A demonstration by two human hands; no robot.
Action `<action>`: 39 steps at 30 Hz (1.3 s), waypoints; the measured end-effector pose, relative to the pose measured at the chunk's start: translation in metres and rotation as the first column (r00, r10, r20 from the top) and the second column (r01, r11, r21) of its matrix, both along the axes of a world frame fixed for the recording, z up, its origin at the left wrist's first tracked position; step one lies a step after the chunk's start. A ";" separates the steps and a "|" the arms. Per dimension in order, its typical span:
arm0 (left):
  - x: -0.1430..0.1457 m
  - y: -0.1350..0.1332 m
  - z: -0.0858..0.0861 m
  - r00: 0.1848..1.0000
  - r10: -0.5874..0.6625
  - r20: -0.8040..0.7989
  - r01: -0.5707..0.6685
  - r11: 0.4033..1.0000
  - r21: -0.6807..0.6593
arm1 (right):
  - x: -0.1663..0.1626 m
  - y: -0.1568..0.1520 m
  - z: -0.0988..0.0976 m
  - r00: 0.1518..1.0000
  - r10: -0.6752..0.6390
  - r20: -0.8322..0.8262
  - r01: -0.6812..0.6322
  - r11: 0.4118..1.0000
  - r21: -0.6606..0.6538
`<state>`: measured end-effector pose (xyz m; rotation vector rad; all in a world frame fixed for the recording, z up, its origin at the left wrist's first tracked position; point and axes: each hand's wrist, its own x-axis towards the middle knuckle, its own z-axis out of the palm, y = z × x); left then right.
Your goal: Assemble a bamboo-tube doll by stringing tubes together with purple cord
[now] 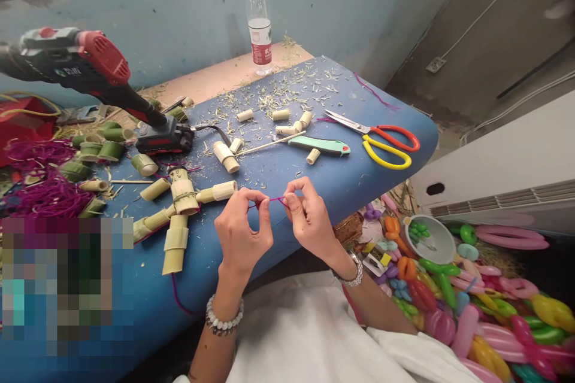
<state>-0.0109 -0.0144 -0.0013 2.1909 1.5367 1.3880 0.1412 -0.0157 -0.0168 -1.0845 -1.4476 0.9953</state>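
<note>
My left hand (245,227) and my right hand (309,215) each pinch a thin purple string (276,198), a short length of it stretched between the fingertips. Both hands are just over the table's near edge. To the left of them lies a jointed figure of bamboo pieces (183,191), with purple string showing at its joints and trailing from its lower end. One bamboo limb (218,191) of the figure reaches close to my left hand. Beyond the hands lie a mint-green folding saw (317,145) and scissors (381,140) with red and yellow handles.
A cordless drill (153,125) stands at the left, near purple string piles (40,185) and green bamboo cuttings (110,140). A water bottle (259,30) stands at the back of the blue table (372,96). Twisted balloons (449,287) cover the floor at right.
</note>
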 end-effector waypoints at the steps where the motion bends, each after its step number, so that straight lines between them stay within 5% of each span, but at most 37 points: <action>1: -0.001 0.000 0.000 1.000 -0.015 0.011 0.015 1.000 -0.013 | 0.001 0.001 0.000 1.000 0.003 -0.005 -0.003 1.000 -0.006; 7: -0.003 0.001 0.006 0.992 -0.122 0.011 0.122 0.986 -0.116 | 0.024 0.009 0.014 0.998 0.038 0.045 -0.039 0.999 0.011; 14: -0.001 0.002 0.006 0.987 -0.163 0.007 0.163 0.980 -0.112 | 0.050 0.018 0.024 0.952 0.066 0.300 -0.144 0.958 0.248; 20: -0.001 0.003 0.004 0.982 -0.174 0.068 0.181 0.979 -0.099 | 0.052 0.017 0.018 0.980 0.110 0.168 -0.134 0.982 0.135; 39: -0.001 0.003 0.004 0.991 -0.114 0.071 0.126 0.971 -0.203 | 0.045 0.020 0.011 0.982 0.107 0.156 -0.112 0.993 0.022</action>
